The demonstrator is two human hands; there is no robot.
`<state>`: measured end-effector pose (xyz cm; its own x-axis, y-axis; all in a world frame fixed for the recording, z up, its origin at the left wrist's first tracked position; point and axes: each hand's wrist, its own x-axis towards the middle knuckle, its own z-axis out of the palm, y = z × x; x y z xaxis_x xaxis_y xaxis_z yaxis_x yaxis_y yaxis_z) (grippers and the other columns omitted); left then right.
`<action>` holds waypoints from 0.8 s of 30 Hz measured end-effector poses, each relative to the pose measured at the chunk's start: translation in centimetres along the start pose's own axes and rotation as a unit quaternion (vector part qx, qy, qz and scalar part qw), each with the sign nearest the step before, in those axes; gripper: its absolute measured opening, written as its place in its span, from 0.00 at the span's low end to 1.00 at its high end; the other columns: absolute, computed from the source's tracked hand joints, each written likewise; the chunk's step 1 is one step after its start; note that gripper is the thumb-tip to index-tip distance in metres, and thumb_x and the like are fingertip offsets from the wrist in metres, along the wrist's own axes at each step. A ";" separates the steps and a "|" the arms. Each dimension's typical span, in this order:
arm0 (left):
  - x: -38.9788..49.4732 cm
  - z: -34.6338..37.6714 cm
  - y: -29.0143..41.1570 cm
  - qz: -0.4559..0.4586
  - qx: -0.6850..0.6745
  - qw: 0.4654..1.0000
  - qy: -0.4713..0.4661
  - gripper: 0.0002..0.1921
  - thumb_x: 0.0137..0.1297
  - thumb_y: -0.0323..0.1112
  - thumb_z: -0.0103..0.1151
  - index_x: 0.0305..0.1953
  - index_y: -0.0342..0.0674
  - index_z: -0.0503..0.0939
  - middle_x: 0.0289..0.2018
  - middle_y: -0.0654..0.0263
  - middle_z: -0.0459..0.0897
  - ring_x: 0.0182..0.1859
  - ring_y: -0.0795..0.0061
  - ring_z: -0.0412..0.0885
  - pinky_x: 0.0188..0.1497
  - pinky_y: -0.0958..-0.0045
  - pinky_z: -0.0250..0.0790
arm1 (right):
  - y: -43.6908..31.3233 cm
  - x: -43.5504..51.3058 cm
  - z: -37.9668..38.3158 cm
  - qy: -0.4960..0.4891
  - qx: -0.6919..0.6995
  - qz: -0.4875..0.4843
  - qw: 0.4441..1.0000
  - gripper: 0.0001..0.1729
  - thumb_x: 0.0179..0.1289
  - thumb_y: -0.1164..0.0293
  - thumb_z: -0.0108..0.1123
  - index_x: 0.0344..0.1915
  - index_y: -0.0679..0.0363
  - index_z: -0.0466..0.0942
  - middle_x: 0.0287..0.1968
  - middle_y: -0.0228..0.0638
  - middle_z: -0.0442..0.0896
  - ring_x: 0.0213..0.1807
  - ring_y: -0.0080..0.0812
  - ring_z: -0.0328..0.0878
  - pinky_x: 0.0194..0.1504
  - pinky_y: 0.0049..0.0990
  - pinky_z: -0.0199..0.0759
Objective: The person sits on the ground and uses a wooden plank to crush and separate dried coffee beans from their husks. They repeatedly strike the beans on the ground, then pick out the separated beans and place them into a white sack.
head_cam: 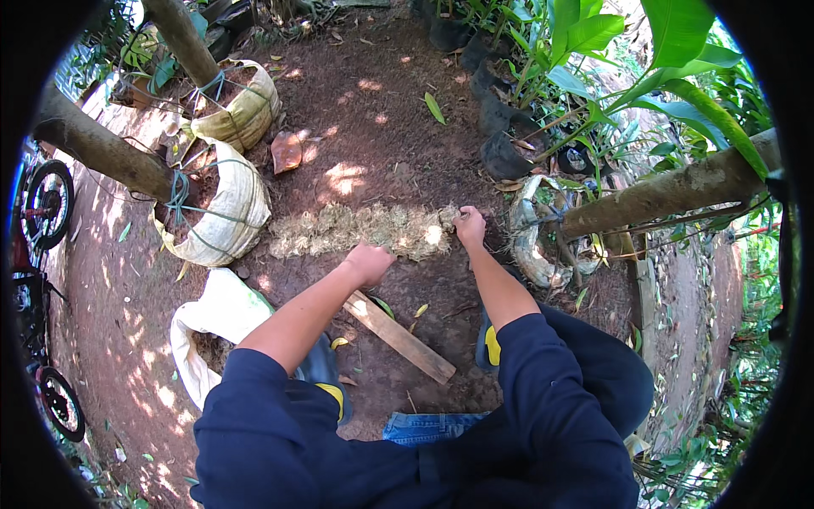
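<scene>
A row of pale, dry fibrous clumps (375, 230) lies across the brown soil in front of me. My left hand (369, 263) is at the near edge of the row, around its middle, with the fingers curled and turned down; whether it grips any fibre is hidden. At the row's right end, my right hand (469, 227) has its thumb and fingers closed on a bit of the fibre. A wooden board (402, 337) lies slanting on the ground between my feet, its far end just below my left hand.
Soil-filled sacks tied around tree trunks stand at the left (232, 203) and right (540, 267). An open white sack (216, 312) is beside my left leg. Black plant bags (502, 156) line the upper right. Folded denim (432, 427) lies close to me. Motorcycles (48, 203) stand far left.
</scene>
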<state>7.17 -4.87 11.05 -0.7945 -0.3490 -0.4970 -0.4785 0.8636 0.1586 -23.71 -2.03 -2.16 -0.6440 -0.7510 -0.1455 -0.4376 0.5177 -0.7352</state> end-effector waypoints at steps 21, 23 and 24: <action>-0.6 0.6 -0.6 0.000 -0.009 1.000 0.012 0.20 0.62 0.39 0.61 0.56 0.46 0.80 0.52 0.60 0.84 0.55 0.58 0.84 0.60 0.52 0.71 | -1.8 -4.3 -1.2 -0.033 -0.235 -0.187 0.953 0.23 0.63 0.65 0.63 0.59 0.52 0.80 0.62 0.40 0.76 0.66 0.45 0.70 0.64 0.47 0.65; -0.5 0.6 -0.6 -0.008 -0.020 1.000 0.012 0.20 0.63 0.40 0.61 0.56 0.46 0.80 0.52 0.61 0.84 0.56 0.58 0.83 0.60 0.52 0.71 | -1.6 -4.6 -1.1 -0.034 -0.237 -0.201 0.950 0.23 0.63 0.65 0.62 0.59 0.52 0.80 0.63 0.39 0.76 0.66 0.44 0.70 0.65 0.50 0.64; -0.4 0.5 -0.7 -0.012 -0.021 1.000 0.012 0.19 0.63 0.41 0.62 0.56 0.46 0.80 0.52 0.61 0.84 0.56 0.58 0.83 0.61 0.52 0.71 | -1.5 -4.7 -1.1 -0.035 -0.238 -0.196 0.951 0.24 0.64 0.65 0.62 0.60 0.52 0.79 0.62 0.38 0.76 0.66 0.44 0.71 0.65 0.51 0.63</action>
<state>8.04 -5.08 10.69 -0.7916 -0.3782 -0.4799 -0.5123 0.8390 0.1837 -20.69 1.20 0.34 -0.3373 -0.9411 0.0228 -0.8803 0.3067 -0.3620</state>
